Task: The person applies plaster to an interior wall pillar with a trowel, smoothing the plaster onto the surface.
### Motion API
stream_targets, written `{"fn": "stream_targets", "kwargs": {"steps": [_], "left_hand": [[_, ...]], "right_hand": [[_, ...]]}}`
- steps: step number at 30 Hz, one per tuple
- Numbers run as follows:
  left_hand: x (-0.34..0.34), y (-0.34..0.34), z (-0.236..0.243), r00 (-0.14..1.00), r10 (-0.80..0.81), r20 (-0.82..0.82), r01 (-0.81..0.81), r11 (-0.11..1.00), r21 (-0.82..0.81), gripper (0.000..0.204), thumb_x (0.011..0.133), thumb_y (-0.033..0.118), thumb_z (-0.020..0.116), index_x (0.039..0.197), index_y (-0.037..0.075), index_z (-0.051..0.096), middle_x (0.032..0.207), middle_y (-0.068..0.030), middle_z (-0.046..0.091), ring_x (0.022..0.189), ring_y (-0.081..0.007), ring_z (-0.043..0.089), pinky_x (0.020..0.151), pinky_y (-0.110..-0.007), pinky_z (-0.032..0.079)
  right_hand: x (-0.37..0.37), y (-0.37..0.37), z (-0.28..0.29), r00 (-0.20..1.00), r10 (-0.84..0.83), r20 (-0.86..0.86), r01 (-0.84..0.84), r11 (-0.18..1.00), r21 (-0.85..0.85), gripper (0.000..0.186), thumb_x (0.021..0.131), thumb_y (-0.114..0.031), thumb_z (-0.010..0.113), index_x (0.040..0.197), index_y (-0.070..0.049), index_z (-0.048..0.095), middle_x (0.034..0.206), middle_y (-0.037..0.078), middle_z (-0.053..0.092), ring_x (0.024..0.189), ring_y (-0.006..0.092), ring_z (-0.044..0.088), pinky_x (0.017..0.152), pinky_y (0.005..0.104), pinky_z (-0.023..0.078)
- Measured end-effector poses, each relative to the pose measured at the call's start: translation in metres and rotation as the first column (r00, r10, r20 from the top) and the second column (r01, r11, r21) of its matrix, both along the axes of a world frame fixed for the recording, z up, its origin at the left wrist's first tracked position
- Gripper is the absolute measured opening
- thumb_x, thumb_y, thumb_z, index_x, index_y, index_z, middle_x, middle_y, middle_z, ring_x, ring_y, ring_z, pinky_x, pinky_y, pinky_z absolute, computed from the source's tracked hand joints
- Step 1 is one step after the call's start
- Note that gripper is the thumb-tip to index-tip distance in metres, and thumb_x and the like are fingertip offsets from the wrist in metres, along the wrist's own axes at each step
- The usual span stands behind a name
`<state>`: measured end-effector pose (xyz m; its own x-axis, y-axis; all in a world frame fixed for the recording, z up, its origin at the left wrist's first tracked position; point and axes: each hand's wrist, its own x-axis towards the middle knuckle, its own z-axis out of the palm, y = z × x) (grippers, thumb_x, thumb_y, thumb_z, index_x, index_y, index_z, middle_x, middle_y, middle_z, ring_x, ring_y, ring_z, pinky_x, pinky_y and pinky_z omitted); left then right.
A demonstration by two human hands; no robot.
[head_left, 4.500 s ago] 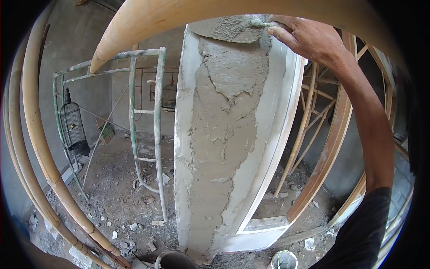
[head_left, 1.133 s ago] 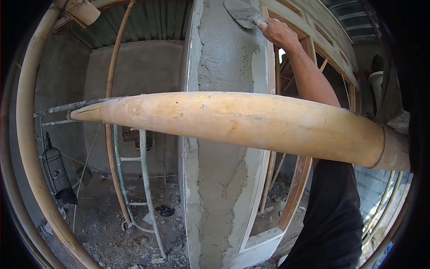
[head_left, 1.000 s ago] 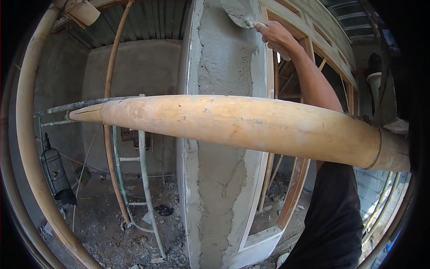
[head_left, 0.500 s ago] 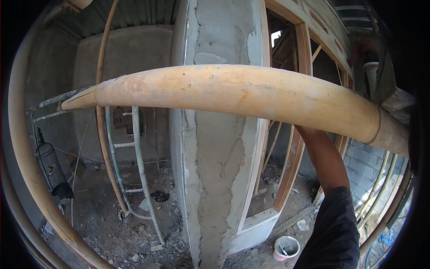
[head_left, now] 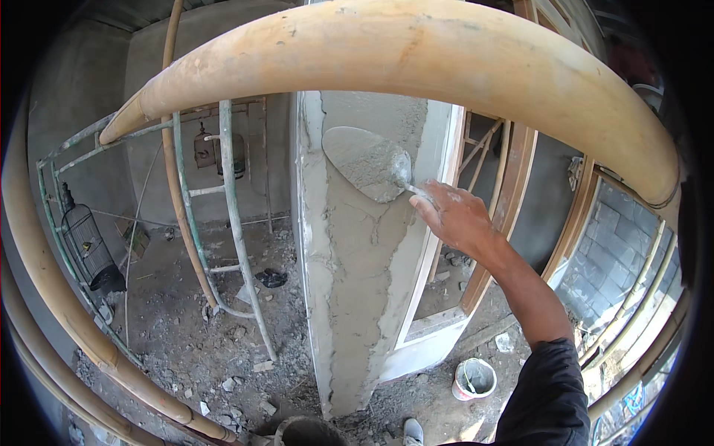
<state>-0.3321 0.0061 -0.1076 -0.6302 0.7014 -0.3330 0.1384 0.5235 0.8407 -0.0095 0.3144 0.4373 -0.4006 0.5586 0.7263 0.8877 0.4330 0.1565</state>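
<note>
My right hand [head_left: 460,217] is closed around the handle of a plastering trowel [head_left: 370,160]. The trowel's rounded blade, coated with grey mortar, lies against the face of a narrow column [head_left: 357,297]. Wet, uneven mortar covers the column's middle strip, with smoother, paler bands along both edges. A thick bamboo pole [head_left: 357,48] crosses in front of the column, above my right hand and the blade. My left hand does not show.
Metal scaffold frames [head_left: 238,223] and bamboo poles stand at left, near a birdcage [head_left: 88,241]. A wooden window frame [head_left: 513,201] adjoins the column's right side. Below are a white bucket [head_left: 474,379], a dark round container [head_left: 309,432] and rubble on the ground.
My view has tilted downward, so the bamboo pole sits higher. My right hand and the trowel handle, hidden behind the pole before, now show below it.
</note>
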Motion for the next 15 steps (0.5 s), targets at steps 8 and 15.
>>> {"fn": "stream_targets", "kwargs": {"steps": [8, 15], "left_hand": [[0.013, -0.004, -0.019, 0.999, 0.013, -0.037, -0.013, 1.0, 0.008, 0.051, 0.091, 0.035, 0.071, 0.124, -0.002, 0.059, 0.098, -0.0139, 0.066, 0.09, -0.026, 0.058, 0.08, -0.042, 0.048], [-0.003, -0.003, -0.092, 0.984, -0.029, 0.178, -0.025, 0.954, 0.298, 0.045, 0.091, 0.029, 0.072, 0.122, -0.001, 0.059, 0.103, -0.0111, 0.065, 0.091, -0.026, 0.056, 0.082, -0.043, 0.047]], "right_hand": [[0.007, 0.003, -0.082, 0.994, 0.076, 0.083, -0.067, 0.992, -0.11, 0.041, 0.098, -0.043, 0.052, 0.121, -0.011, 0.063, 0.111, 0.012, 0.069, 0.095, 0.0304, 0.069, 0.077, 0.0424, 0.058], [0.048, 0.013, -0.117, 0.953, 0.138, 0.271, -0.173, 0.979, 0.109, 0.034, 0.092, -0.043, 0.06, 0.11, -0.016, 0.068, 0.098, 0.008, 0.067, 0.086, 0.0257, 0.07, 0.067, 0.0384, 0.058]]}}
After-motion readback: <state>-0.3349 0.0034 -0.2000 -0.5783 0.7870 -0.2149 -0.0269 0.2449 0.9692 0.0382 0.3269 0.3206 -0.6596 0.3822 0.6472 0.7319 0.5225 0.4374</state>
